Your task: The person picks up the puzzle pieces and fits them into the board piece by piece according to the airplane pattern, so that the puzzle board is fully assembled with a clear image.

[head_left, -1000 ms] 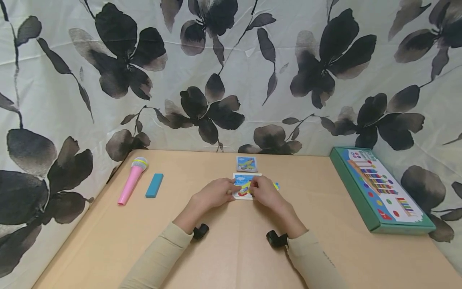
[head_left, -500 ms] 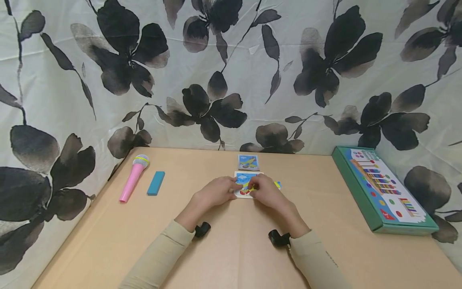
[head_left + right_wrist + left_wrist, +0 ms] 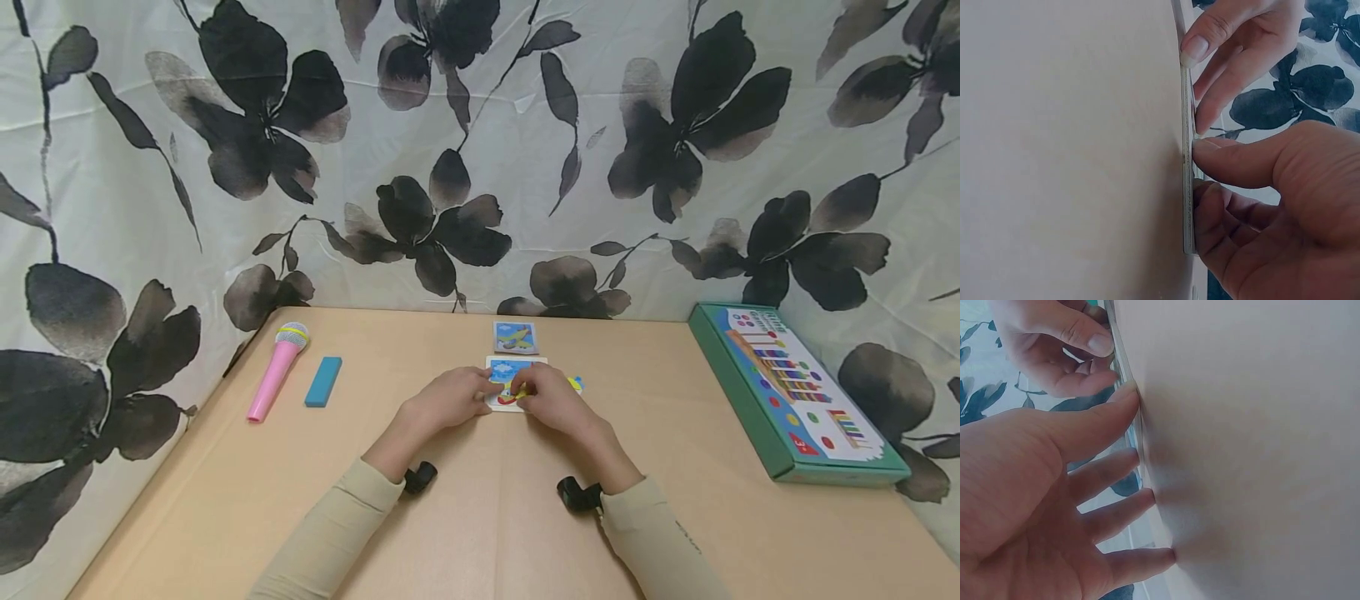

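A small picture puzzle board [image 3: 510,364] with a blue, yellow and red picture lies flat near the table's far edge. At its left side my left hand [image 3: 452,396] steadies it. In the left wrist view, that hand's thumb touches the board's near edge and its other fingers reach forward, fairly straight. Over the board's right part, my right hand [image 3: 557,400] has curled fingers and pinches a small yellow puzzle piece [image 3: 522,392], mostly hidden by the fingertips. A yellow and blue bit [image 3: 577,383] shows beyond the right hand. Behind the board lies a similar picture card [image 3: 515,337].
To the left are a pink toy microphone [image 3: 277,371] and a blue rectangular block [image 3: 323,382]. A green-sided box [image 3: 798,396] with a colourful printed lid lies at the right. A floral curtain [image 3: 555,167] hangs behind the wooden table [image 3: 480,508].
The right hand's fingertips have shifted very slightly over the board. The left hand keeps its place, and the whole view has moved a little with the head.
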`<state>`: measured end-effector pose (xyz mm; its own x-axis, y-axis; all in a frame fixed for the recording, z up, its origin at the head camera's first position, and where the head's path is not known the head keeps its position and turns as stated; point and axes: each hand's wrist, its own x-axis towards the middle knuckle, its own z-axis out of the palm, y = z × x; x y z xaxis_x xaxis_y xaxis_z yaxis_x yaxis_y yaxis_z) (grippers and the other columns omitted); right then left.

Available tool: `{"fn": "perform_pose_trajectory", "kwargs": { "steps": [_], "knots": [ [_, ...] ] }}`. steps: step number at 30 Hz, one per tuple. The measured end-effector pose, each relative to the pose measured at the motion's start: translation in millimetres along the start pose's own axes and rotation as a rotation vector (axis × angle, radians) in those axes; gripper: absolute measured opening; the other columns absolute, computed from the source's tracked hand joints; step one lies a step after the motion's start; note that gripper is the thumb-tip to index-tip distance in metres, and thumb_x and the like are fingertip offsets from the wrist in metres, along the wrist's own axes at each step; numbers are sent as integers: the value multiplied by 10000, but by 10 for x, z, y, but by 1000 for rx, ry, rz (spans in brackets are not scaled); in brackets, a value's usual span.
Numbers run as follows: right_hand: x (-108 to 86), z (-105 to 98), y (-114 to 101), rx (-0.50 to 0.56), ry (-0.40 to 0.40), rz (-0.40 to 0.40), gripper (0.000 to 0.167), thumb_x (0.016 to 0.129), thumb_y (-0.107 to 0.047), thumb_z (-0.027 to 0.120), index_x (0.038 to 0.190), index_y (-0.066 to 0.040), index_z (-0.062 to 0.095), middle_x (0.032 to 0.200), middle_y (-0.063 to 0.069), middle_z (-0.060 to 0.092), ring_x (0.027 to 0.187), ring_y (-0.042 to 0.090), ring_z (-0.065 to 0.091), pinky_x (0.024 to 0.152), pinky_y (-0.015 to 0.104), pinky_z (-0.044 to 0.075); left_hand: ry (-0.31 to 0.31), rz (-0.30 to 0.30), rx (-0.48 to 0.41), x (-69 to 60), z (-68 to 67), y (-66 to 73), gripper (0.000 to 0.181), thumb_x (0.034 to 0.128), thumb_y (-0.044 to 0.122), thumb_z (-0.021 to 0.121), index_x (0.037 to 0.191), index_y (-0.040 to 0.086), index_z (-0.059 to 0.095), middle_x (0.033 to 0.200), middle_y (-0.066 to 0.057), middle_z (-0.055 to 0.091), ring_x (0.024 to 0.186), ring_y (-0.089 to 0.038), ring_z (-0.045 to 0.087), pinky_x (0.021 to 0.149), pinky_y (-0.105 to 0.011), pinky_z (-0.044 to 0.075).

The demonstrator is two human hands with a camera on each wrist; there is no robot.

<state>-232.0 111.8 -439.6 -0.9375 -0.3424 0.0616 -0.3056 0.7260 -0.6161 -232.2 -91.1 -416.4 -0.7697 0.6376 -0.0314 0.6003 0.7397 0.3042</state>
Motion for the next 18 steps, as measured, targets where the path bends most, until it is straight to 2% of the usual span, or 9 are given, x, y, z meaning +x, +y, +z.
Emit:
{"fn": "perform_pose_trajectory", "kwargs": {
  "steps": [5, 8, 13, 18],
  "knots": [
    [0, -7, -11, -18, 4, 16, 109, 834, 2, 712, 791, -97, 719, 812, 17, 603, 758, 158, 510, 687, 281, 437, 2, -3, 3, 1, 12, -2, 412, 915, 171, 714, 1322, 142, 659, 1432, -156, 573, 1379, -275, 510, 1115, -429, 439],
    [-4, -10, -13, -43, 20, 66, 96, 833, -47, 750, 786, -94, 681, 801, 26, 578, 762, 172, 499, 684, 281, 421, 6, -1, 17, -2, 14, 6, 403, 915, 169, 713, 1314, 138, 665, 1425, -151, 581, 1375, -274, 514, 1120, -429, 434],
    [-26, -14, 13, -94, 50, 131, 222, 811, -153, 809, 743, -108, 603, 756, 36, 530, 717, 178, 479, 617, 276, 374, 13, 30, 17, 4, 24, 26, 364, 903, 139, 722, 1264, 98, 693, 1414, -130, 595, 1363, -260, 527, 1124, -421, 433],
    [-35, -28, 49, -91, 57, 133, 273, 812, -193, 817, 717, -116, 573, 713, 23, 523, 691, 166, 471, 594, 265, 352, 7, 22, 2, 11, 37, 54, 374, 905, 122, 717, 1277, 116, 684, 1430, -99, 587, 1348, -244, 543, 1114, -415, 445]
  ]
}}
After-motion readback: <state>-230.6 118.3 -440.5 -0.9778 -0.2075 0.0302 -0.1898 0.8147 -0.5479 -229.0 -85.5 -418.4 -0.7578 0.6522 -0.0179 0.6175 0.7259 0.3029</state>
